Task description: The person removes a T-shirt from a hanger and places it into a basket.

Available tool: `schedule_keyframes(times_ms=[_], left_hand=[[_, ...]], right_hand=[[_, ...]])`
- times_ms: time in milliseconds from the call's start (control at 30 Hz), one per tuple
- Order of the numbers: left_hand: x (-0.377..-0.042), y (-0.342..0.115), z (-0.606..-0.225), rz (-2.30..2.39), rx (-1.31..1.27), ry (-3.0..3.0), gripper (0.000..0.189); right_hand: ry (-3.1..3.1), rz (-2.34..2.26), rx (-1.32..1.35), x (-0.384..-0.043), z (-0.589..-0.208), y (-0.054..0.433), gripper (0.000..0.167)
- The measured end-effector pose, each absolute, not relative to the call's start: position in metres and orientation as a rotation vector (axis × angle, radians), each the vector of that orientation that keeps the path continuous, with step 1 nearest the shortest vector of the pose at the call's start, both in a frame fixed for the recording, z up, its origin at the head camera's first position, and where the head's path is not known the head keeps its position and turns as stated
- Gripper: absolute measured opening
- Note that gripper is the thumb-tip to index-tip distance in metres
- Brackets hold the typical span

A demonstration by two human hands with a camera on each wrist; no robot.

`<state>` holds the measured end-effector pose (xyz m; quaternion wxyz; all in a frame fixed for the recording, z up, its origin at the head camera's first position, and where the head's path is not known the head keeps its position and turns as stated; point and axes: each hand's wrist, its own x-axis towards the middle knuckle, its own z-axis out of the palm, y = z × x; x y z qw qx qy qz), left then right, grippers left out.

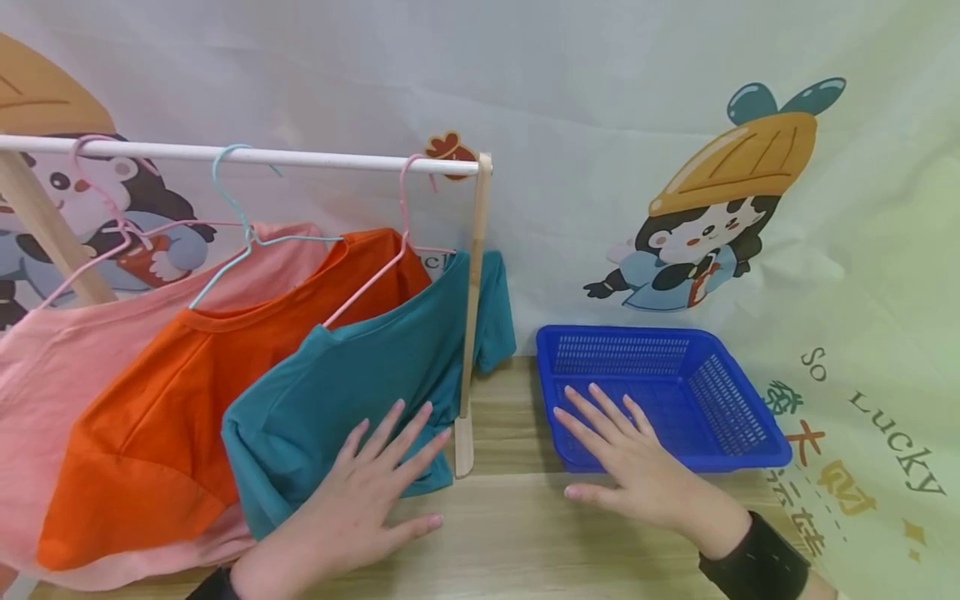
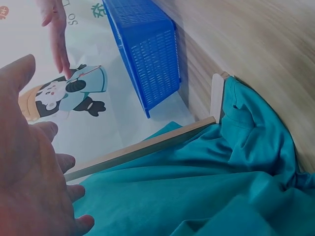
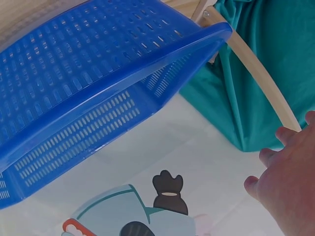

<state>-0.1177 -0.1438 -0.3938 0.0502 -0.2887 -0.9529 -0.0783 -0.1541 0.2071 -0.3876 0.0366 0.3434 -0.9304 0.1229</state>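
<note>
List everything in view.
Backdrop: 1, mostly white, printed, behind
Table: 1, pale wood, underneath
Rack: 1, white and wooden, left
Pink shirt: 1, pink, rack's left
Orange shirt: 1, orange, between the others
Teal shirt: 1, teal, rack's right end
Pink hangers: 2, pink, in pink and teal shirts
Light-blue hanger: 1, light blue, in orange shirt
Basket: 1, blue, on table, right of rack
Cuffs: 2, black, one per wrist
Left hand: 1, bare, near teal shirt
Right hand: 1, bare, near basket

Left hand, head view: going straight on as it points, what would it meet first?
The left hand would probably meet the teal shirt first, with the wooden upright close to that line; the gap to the cloth is hard to judge.
</note>
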Motion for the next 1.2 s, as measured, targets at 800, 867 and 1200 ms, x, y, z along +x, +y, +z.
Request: schedule_keyframes(times_ms=[800, 867, 1200], left_hand=[[-0.111, -0.145, -0.337, -0.260, -0.813, -2.418, 0.064], [-0.110, -0.149, -0.324, -0.227, -0.723, -2.385, 0.065], [-0.111, -0.179, -0.293, -0.335, -0.139, -2.584, 0.084]], right_hand=[[-2.811, 0.375, 1.066, -0.157, -0.384, 0.205, 0.078], [-2.804, 0.367, 1.060, -0.158, -0.384, 0.205, 0.077], [-2.774, 0.335, 1.034, -0.158, -0.386, 0.208, 0.075]])
